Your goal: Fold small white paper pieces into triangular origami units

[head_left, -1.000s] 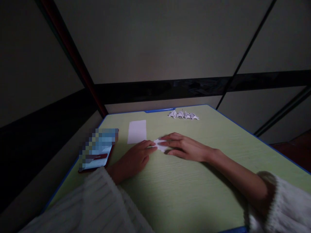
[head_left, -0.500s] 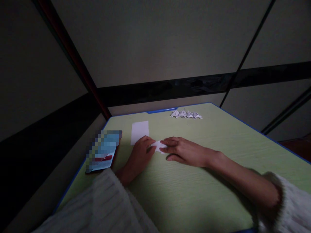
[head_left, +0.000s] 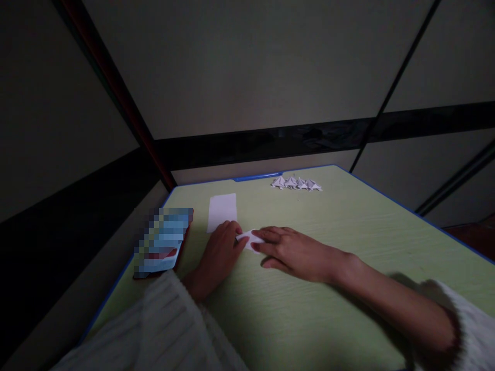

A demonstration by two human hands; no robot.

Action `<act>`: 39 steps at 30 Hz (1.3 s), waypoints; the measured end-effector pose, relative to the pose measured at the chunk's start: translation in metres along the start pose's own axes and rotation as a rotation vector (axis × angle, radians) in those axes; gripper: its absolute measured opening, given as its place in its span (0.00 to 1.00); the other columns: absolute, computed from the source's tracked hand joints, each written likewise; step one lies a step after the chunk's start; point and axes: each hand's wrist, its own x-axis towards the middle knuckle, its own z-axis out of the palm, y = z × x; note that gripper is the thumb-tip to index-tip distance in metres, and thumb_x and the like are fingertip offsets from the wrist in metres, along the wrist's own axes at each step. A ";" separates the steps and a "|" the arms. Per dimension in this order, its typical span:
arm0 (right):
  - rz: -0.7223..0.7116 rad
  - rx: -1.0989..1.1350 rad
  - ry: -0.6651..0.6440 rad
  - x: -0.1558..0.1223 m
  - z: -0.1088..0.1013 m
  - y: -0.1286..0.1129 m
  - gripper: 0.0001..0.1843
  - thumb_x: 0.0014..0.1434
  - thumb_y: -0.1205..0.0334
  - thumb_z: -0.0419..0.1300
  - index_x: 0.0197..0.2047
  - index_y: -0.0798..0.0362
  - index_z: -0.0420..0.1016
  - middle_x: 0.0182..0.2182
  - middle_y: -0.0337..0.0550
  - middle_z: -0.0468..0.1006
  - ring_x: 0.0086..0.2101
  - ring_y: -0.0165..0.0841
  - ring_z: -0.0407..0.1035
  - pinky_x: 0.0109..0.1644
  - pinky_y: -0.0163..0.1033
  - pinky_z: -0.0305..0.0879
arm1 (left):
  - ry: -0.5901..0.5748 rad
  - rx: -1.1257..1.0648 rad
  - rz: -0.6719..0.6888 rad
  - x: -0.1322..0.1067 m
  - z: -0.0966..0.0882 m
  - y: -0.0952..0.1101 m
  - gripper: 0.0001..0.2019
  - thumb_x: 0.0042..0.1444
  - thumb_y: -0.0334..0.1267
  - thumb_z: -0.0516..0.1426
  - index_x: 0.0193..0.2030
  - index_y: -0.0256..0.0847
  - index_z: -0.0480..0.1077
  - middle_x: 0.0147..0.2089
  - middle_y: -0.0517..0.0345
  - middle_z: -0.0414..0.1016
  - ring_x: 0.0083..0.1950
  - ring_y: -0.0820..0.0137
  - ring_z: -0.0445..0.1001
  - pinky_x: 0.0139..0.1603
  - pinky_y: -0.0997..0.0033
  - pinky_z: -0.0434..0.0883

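Note:
A small piece of folded white paper (head_left: pixel 251 238) lies between my two hands near the middle of the table. My left hand (head_left: pixel 223 251) pinches its left end between thumb and bent fingers. From the right, my right hand (head_left: pixel 288 251) holds the other end against the tabletop with its fingertips, its thumb lower and a little apart. Fingers cover parts of the folds. Just beyond my left hand rests a flat sheet of white paper (head_left: pixel 222 210).
The table (head_left: pixel 328 309) has a pale green top and blue edges. A phone (head_left: pixel 166 242) with a lit, partly blurred screen lies at the left edge. Several folded paper figures (head_left: pixel 296 183) stand in a row at the back. Dark-banded panels (head_left: pixel 266 142) rise behind.
Both hands and the folded paper have shifted slightly toward me. The paper is turned a little, and my right fingertips lie further across it.

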 end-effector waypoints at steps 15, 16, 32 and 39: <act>0.052 -0.057 -0.017 0.002 -0.003 -0.008 0.20 0.56 0.54 0.45 0.50 0.51 0.60 0.51 0.50 0.60 0.51 0.40 0.53 0.49 0.47 0.55 | -0.032 -0.288 -0.239 0.006 -0.003 0.006 0.02 0.43 0.32 0.52 0.26 0.37 0.63 0.21 0.64 0.62 0.24 0.74 0.62 0.26 0.74 0.60; 0.056 -0.057 -0.016 0.002 -0.002 -0.009 0.20 0.56 0.54 0.45 0.50 0.51 0.61 0.51 0.50 0.60 0.51 0.40 0.53 0.50 0.47 0.55 | -0.024 -0.314 -0.256 0.007 -0.002 0.005 0.02 0.42 0.32 0.53 0.25 0.37 0.64 0.20 0.65 0.62 0.24 0.75 0.62 0.25 0.75 0.60; 0.093 0.021 -0.006 -0.001 0.001 -0.008 0.20 0.56 0.55 0.45 0.50 0.52 0.61 0.50 0.54 0.60 0.51 0.40 0.53 0.49 0.48 0.54 | 0.086 0.137 0.288 -0.002 -0.001 0.006 0.09 0.48 0.25 0.51 0.20 0.35 0.64 0.24 0.57 0.65 0.30 0.70 0.63 0.33 0.69 0.65; 0.095 0.029 0.010 -0.003 0.002 -0.009 0.19 0.56 0.56 0.45 0.50 0.52 0.60 0.50 0.53 0.60 0.51 0.40 0.53 0.49 0.48 0.54 | 0.041 0.071 0.370 -0.003 0.001 0.001 0.08 0.51 0.24 0.47 0.33 0.34 0.66 0.38 0.52 0.70 0.41 0.70 0.66 0.43 0.69 0.66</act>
